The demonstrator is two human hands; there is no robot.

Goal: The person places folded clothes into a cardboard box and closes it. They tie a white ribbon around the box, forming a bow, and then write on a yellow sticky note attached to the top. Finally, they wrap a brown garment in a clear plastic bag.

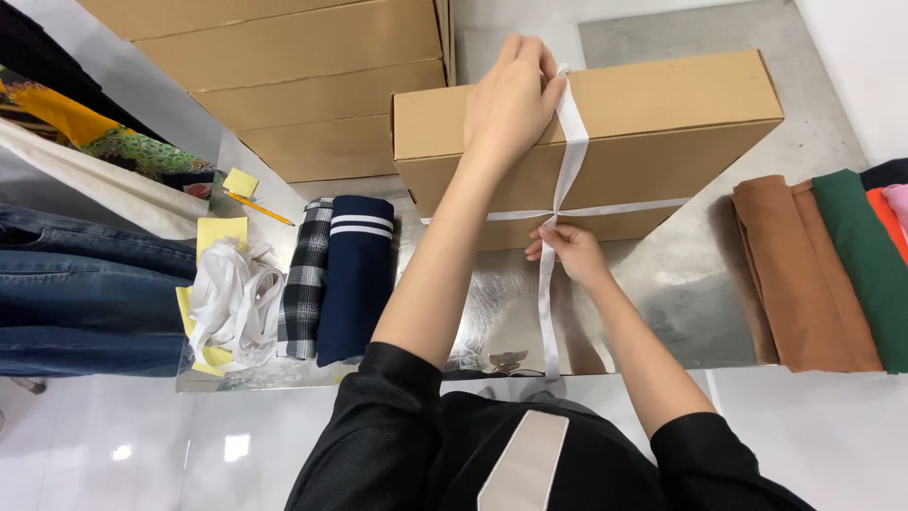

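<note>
A brown cardboard box (662,132) stands tilted on the shiny metal table (681,284), wrapped with a white ribbon (570,156) that crosses on its front face. My left hand (511,99) rests on the box's top edge and pinches the ribbon there. My right hand (567,248) grips the ribbon at the crossing point on the front face. A loose ribbon tail hangs down toward me over the table.
Folded plaid cloth (305,279) and navy cloth (357,279) lie left of the box, beside a heap of white ribbon (232,303) and a yellow pencil (260,208). Jeans (85,293) lie far left. Brown cloth (799,274) and green cloth (861,255) lie right. Large cardboard boxes (303,76) stand behind.
</note>
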